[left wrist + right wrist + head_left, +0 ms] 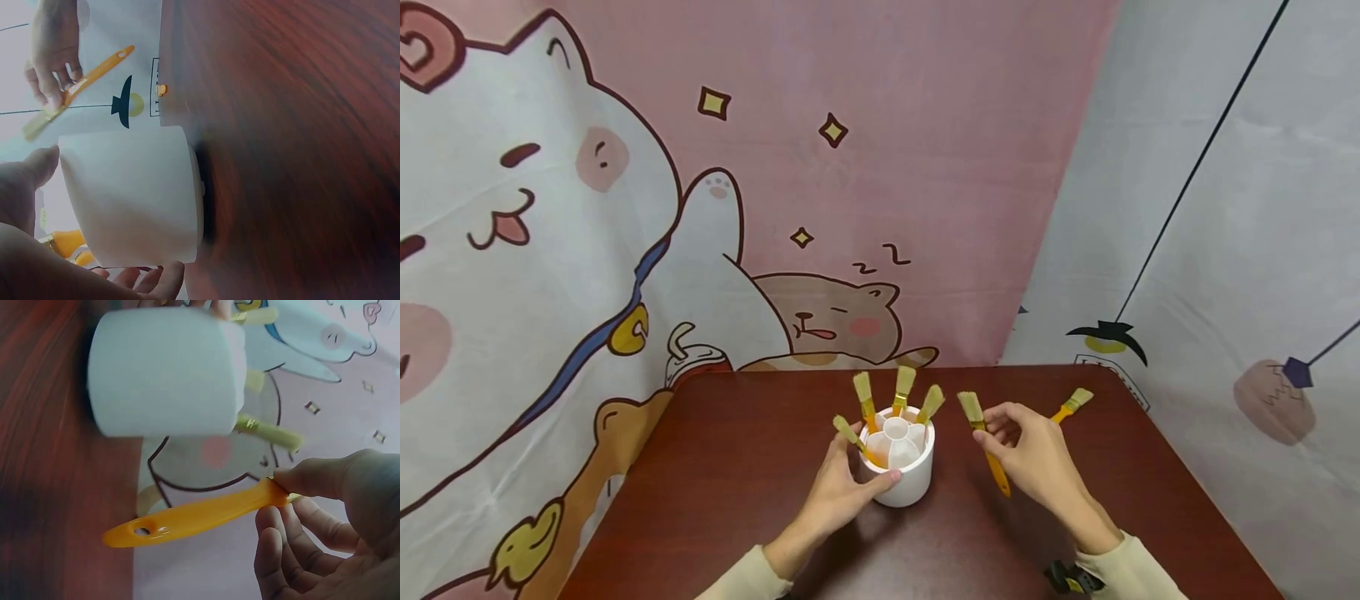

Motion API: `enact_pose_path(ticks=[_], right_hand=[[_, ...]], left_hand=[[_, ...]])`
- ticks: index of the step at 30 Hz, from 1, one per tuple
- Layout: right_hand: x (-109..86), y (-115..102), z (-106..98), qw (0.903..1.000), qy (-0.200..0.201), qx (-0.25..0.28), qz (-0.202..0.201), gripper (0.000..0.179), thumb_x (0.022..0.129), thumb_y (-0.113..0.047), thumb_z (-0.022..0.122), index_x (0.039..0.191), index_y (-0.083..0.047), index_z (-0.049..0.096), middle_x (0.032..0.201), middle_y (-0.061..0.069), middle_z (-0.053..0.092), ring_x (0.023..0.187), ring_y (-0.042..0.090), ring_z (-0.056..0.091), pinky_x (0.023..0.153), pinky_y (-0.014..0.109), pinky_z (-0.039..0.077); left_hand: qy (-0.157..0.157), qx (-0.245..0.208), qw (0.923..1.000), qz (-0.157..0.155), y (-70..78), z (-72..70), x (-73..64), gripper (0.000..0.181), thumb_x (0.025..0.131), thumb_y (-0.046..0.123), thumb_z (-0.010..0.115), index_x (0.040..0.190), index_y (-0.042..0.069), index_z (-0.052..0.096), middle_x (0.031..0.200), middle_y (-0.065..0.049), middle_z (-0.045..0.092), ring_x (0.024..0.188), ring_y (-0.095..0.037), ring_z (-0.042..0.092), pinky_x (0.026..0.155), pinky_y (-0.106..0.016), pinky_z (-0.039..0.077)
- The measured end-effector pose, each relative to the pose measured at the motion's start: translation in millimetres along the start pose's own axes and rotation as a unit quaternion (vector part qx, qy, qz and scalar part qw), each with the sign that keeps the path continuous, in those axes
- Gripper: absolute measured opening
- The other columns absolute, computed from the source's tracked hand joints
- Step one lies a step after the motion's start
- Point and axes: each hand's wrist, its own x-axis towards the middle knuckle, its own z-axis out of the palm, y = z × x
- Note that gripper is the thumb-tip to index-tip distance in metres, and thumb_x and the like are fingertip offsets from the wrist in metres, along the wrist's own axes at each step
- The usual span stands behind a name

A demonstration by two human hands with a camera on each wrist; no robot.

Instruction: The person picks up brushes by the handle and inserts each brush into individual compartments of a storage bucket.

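Observation:
A white round brush holder (912, 486) with a petal-shaped divided insert stands on the table. My left hand (841, 490) grips it from the left, thumb at the near rim and fingers round the far side. Several bristle paintbrushes stand in its outer compartments, bristles up, such as the one at the back (904, 385). To the right of the holder, my right hand (1037, 454) pinches a flat paintbrush with an orange handle (187, 519) between thumb and fingers. That brush is tilted, bristles up and handle end down, apart from the holder.
Another orange-handled paintbrush (1075, 403) lies on the dark red wooden table (730, 483), beyond my right hand and partly hidden by it. A printed cloth (955, 167) with cartoon animals hangs behind the table's far edge and along its sides.

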Motion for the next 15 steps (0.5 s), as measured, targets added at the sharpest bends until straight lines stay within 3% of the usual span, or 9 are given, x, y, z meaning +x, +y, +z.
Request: enact_pose_path(ticks=[7,15], right_hand=[[-9.4,-23,-3,0.9991,0.010,0.016,-0.037,0.024,0.085,-0.020,0.093,0.102,-0.021,0.075,0.087,-0.011,0.070,0.072,0.001,0.064,0.064,0.022,0.056],[-14.0,-45,-7,0.9979,-0.004,0.039,-0.052,0.026,0.085,-0.020,0.092,0.103,-0.026,0.074,0.089,-0.017,0.068,0.072,0.000,0.065,0.063,0.023,0.057]], left_hand=[[-0.009,0.002,0.9999,-0.005,-2.7,-0.1,2.8,0.104,0.081,0.051,0.092,0.160,0.006,0.042,0.160,-0.020,0.048,0.144,-0.037,0.052,0.118,-0.062,0.041],[-0.026,-0.010,0.9996,-0.008,-5.2,-2.6,6.5,0.100,0.083,0.046,0.091,0.160,0.006,0.041,0.158,-0.020,0.049,0.144,-0.037,0.053,0.120,-0.061,0.040]])
